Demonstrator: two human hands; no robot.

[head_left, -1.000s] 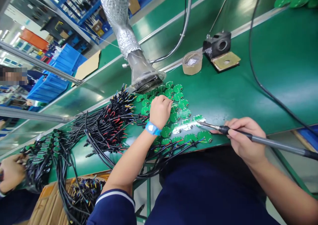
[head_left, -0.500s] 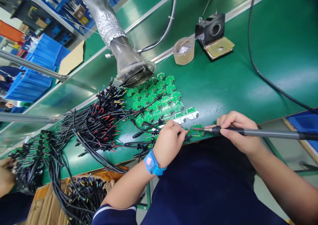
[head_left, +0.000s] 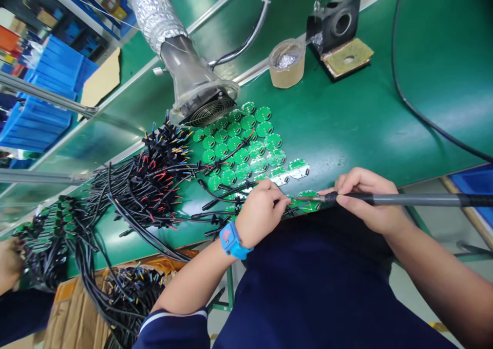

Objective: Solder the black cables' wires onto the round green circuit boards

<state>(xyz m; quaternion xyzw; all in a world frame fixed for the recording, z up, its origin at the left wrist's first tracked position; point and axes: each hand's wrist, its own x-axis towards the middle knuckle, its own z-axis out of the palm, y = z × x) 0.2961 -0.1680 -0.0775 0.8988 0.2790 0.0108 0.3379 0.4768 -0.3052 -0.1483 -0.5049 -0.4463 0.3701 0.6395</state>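
Observation:
My right hand grips a grey soldering iron, its tip touching a round green circuit board at the table's near edge. My left hand, with a blue wrist strap, is pinched closed beside that board, apparently on a thin wire I cannot make out. Behind them lies a cluster of several round green boards. Left of these sprawls a heap of black cables with coloured wire ends.
A silver extraction duct ends just behind the boards. A cup of solder scraps and a black iron stand with sponge sit at the back. Another person's hand shows at far left. A cardboard box of cables stands below.
My left hand came back from the board cluster to the near edge and pinched beside the board under the iron tip. My right hand with the iron barely shifted.

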